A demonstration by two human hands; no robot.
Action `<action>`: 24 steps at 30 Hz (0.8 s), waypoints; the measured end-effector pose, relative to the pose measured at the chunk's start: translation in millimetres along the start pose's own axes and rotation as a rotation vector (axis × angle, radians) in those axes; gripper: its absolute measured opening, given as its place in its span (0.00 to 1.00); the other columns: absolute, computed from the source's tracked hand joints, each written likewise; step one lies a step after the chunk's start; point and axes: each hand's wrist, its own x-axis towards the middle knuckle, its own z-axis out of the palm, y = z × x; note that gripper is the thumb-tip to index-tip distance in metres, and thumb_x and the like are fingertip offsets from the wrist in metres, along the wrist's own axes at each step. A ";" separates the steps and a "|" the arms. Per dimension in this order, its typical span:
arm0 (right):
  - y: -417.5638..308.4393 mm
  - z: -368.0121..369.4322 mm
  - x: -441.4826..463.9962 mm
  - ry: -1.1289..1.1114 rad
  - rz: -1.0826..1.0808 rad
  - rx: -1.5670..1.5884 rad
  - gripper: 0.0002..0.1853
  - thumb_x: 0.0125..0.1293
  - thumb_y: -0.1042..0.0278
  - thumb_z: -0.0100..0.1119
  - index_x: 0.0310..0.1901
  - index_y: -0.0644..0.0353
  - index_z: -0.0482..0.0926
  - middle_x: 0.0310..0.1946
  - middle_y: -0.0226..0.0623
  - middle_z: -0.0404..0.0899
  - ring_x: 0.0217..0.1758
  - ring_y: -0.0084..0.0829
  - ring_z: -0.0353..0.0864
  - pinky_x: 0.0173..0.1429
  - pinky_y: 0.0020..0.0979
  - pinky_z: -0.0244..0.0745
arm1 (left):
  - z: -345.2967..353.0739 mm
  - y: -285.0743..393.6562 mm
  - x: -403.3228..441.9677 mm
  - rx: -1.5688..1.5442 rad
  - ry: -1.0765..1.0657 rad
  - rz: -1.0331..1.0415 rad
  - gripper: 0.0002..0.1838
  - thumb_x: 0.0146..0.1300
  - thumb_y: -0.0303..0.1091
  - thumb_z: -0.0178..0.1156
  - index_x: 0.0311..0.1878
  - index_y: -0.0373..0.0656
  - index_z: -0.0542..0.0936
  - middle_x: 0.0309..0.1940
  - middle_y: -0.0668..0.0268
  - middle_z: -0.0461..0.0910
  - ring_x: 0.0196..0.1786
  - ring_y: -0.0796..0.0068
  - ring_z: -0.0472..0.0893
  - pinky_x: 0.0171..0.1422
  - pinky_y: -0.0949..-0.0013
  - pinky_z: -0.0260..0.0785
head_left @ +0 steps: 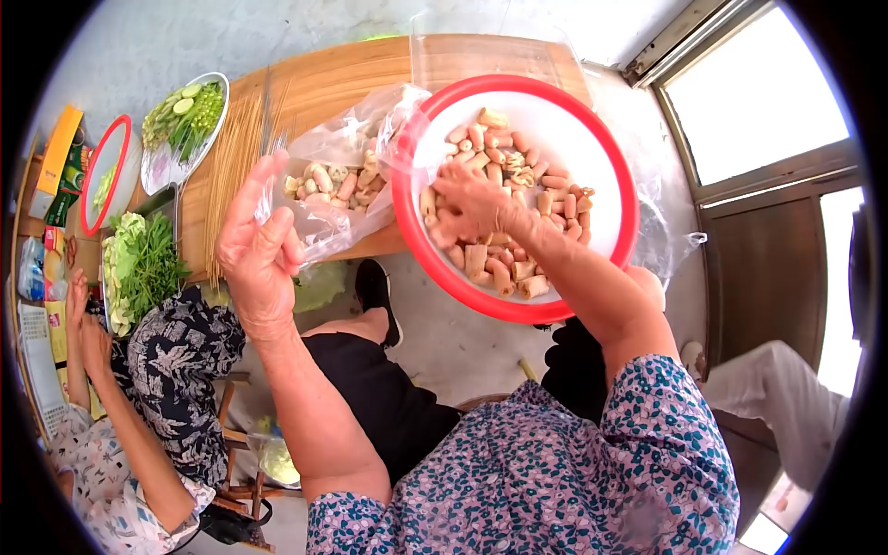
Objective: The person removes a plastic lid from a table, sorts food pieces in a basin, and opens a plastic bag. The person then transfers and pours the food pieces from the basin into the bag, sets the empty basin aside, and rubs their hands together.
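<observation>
My left hand [262, 245] is at the near left side of a clear plastic bag [347, 227], its fingers curled at the bag's edge. Pale and pinkish short tube-shaped food pieces [344, 185] fill part of the bag, which lies on the wooden table. My right hand [467, 199] reaches down into a white basin with a red rim [618, 176], fingers spread over the food pieces there. Cut sausage-like pieces [555, 199] lie loose across the basin's bottom. The bag's right side overlaps the basin's rim.
Thin wooden skewers [231, 176] lie on the table [324, 69]. Left of them are a plate of cut vegetables [199, 120], a tray of leafy greens [153, 259] and a red-rimmed container [90, 199]. Another person's hands [83, 324] are at the left; someone's leg [777, 398] is at the right.
</observation>
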 end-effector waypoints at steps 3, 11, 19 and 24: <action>-21.7 -7.9 -29.7 0.002 0.024 0.127 0.39 0.43 0.45 0.67 0.59 0.45 0.68 0.56 0.43 0.64 0.59 0.51 0.65 0.60 0.48 0.65 | -8.4 -6.3 0.0 -0.050 0.008 0.023 0.28 0.57 0.30 0.58 0.62 0.33 0.68 0.62 0.46 0.67 0.15 0.90 0.63 0.18 0.88 0.55; -33.7 0.3 -22.4 -0.109 0.178 0.062 0.32 0.45 0.61 0.62 0.56 0.44 0.67 0.59 0.43 0.61 0.59 0.48 0.66 0.56 0.42 0.71 | -20.3 -2.2 -19.9 -0.252 0.038 0.069 0.25 0.61 0.23 0.53 0.63 0.30 0.65 0.65 0.40 0.60 0.14 0.90 0.61 0.17 0.88 0.54; -30.1 5.5 -44.6 0.061 0.263 0.339 0.29 0.43 0.68 0.64 0.53 0.50 0.74 0.40 0.53 0.72 0.49 0.49 0.73 0.52 0.39 0.72 | -18.6 9.2 -34.5 -0.429 0.074 0.035 0.27 0.60 0.21 0.52 0.64 0.29 0.63 0.65 0.37 0.58 0.15 0.90 0.62 0.17 0.87 0.56; -11.8 -10.8 -44.2 -0.054 0.553 1.440 0.10 0.55 0.76 0.56 0.40 0.65 0.75 0.18 0.33 0.75 0.15 0.21 0.71 0.18 0.23 0.67 | -14.7 16.4 -45.3 -0.483 0.022 -0.021 0.31 0.58 0.23 0.57 0.65 0.29 0.60 0.66 0.38 0.57 0.16 0.87 0.64 0.19 0.86 0.57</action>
